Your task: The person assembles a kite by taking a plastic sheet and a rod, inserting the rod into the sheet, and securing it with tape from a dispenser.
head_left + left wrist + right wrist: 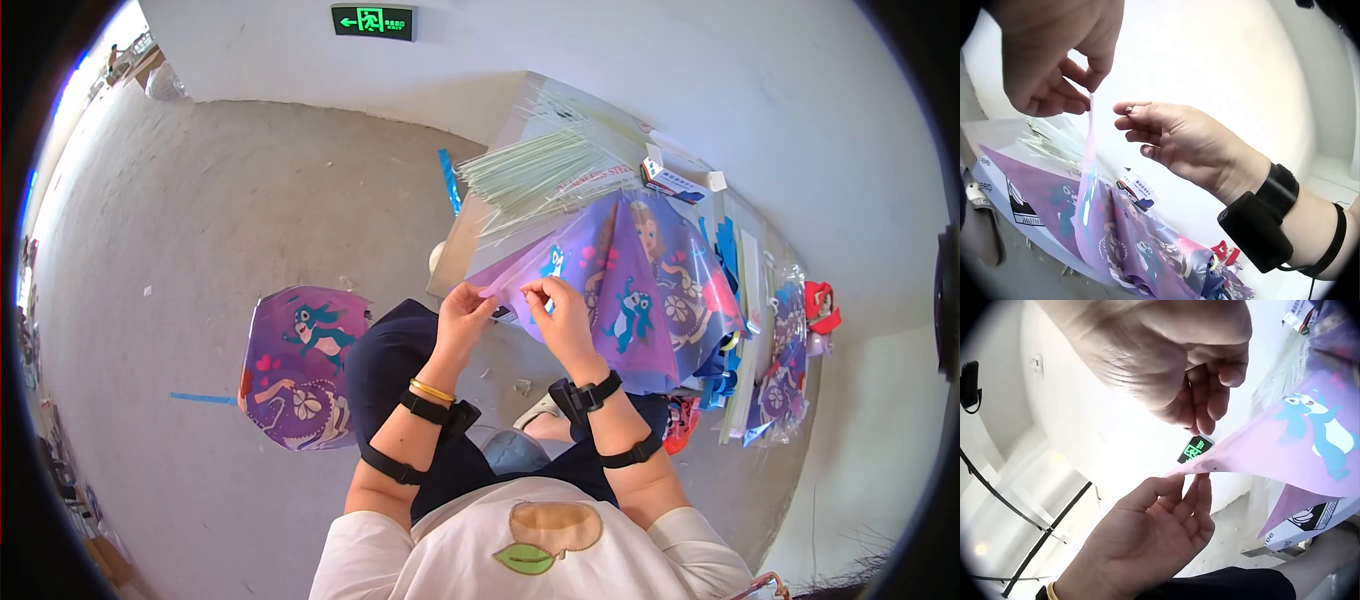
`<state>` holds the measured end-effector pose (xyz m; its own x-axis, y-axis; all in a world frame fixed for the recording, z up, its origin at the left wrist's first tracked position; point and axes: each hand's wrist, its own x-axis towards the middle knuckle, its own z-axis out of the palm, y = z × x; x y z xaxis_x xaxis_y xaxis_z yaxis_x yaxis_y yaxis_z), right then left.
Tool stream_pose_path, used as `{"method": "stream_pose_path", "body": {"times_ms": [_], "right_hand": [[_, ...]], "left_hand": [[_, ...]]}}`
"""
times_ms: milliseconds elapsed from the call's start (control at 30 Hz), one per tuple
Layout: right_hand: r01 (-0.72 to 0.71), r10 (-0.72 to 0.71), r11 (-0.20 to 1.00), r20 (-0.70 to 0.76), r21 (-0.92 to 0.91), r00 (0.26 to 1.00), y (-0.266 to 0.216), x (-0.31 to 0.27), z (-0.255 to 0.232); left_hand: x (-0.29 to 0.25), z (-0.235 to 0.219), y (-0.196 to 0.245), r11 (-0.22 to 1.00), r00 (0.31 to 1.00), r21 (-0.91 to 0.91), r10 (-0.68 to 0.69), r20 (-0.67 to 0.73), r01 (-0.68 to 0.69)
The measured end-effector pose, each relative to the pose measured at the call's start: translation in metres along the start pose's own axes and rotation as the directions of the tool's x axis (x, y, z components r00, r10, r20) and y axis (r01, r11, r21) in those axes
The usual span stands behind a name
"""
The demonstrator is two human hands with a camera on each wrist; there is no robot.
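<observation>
A thin purple sheet (640, 290), printed with a cartoon princess and blue animals, drapes over the boxes and hangs toward the person's lap. The left hand (467, 312) pinches its pointed near corner between thumb and fingertips, drawing that part up taut, as the left wrist view shows. Beside it, the right hand (562, 320) hovers with loosely bent fingers and nothing visible in them. A narrow gap separates the right fingertips (1124, 112) from the raised strip of sheet in the left wrist view. In the right wrist view, the left hand (1154, 531) holds the edge from below.
Pale thin rods (530, 175) lie in a bundle on the box top, near a small open carton (680, 180). Another purple printed sheet (303, 370) lies on the floor at left. Blue strips (725, 260) and a plastic-wrapped printed pack (780, 390) are at right.
</observation>
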<state>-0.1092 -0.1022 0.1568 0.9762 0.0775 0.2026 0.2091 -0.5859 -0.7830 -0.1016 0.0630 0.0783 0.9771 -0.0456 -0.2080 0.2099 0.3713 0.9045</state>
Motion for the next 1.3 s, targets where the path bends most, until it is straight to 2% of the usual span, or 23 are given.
{"method": "stream_pose_path", "body": {"times_ms": [33,67,100,167,367,500,567,667,733,767,833,967,1033,1067,1133,1167,1233,1300], "right_hand": [[0.047,-0.047,0.998,0.005,-0.041,0.999,0.001,-0.001,0.001],[0.095,-0.094,0.992,0.013,-0.081,0.995,0.002,-0.002,0.002],[0.094,-0.093,0.992,0.013,-0.081,0.996,0.002,-0.002,0.003],[0.217,-0.213,0.967,0.042,-0.136,0.976,0.003,-0.005,0.005],[0.231,-0.224,0.971,0.102,-0.066,0.969,0.001,-0.011,0.018],[0.277,-0.263,0.955,0.127,-0.11,0.956,0.0,-0.016,0.02],[0.257,-0.247,0.963,0.114,-0.08,0.962,0.003,-0.018,0.02],[0.191,-0.188,0.982,0.093,-0.014,0.978,0.008,-0.021,0.019],[0.143,-0.145,0.989,0.086,0.023,0.986,0.013,-0.025,0.018],[0.13,-0.131,0.991,0.073,0.023,0.989,0.017,-0.026,0.017],[0.113,-0.114,0.993,0.058,0.026,0.992,0.026,-0.031,0.015],[0.027,-0.032,0.999,0.098,0.044,0.995,0.043,-0.04,0.011],[0.002,-0.008,0.998,0.101,0.058,0.995,0.049,-0.043,0.01],[-0.003,-0.001,0.999,0.098,0.044,0.995,0.051,-0.044,0.009],[-0.012,0.009,0.999,0.092,0.035,0.996,0.054,-0.047,0.007],[-0.021,0.018,0.999,0.099,0.033,0.995,0.053,-0.049,0.005],[-0.032,0.028,0.999,0.102,0.036,0.994,0.056,-0.051,0.002],[0.011,-0.01,1.0,0.086,-0.005,0.996,0.063,-0.055,0.0]], "left_hand": [[0.002,-0.002,-0.005,0.997,1.0,-0.081,0.02,0.004,-0.019],[0.0,-0.001,-0.001,0.997,1.0,-0.081,0.019,0.005,-0.018],[-0.003,-0.001,0.004,0.993,0.999,-0.11,-0.032,-0.012,0.03],[-0.003,-0.002,0.004,0.987,0.996,-0.138,-0.085,-0.028,0.08],[-0.001,-0.001,-0.004,0.978,0.992,-0.178,-0.12,-0.048,0.109],[0.0,-0.004,-0.004,0.964,0.99,-0.245,-0.125,-0.059,0.107],[0.0,-0.003,-0.002,0.961,0.991,-0.256,-0.125,-0.045,0.109],[0.0,0.004,0.001,0.945,0.98,-0.275,-0.196,-0.044,0.177],[0.004,0.005,-0.009,0.983,0.978,-0.059,-0.18,-0.104,0.174],[0.005,0.005,-0.013,0.983,0.978,-0.057,-0.18,-0.104,0.175],[0.006,0.005,-0.022,0.99,0.981,0.058,-0.116,-0.153,0.126],[0.011,-0.002,-0.04,0.979,0.976,0.185,-0.05,-0.211,0.09],[0.013,-0.007,-0.046,0.956,0.973,0.293,0.083,-0.217,-0.016],[0.012,-0.007,-0.041,0.954,0.973,0.298,0.083,-0.216,-0.015],[0.011,-0.006,-0.029,0.888,0.964,0.46,0.124,-0.236,-0.001],[0.011,-0.006,-0.029,0.885,0.964,0.466,0.125,-0.234,-0.001],[0.011,-0.007,-0.027,0.817,0.933,0.577,0.209,-0.293,-0.002],[0.012,-0.01,-0.03,0.824,0.936,0.566,0.192,-0.295,0.009]]}}
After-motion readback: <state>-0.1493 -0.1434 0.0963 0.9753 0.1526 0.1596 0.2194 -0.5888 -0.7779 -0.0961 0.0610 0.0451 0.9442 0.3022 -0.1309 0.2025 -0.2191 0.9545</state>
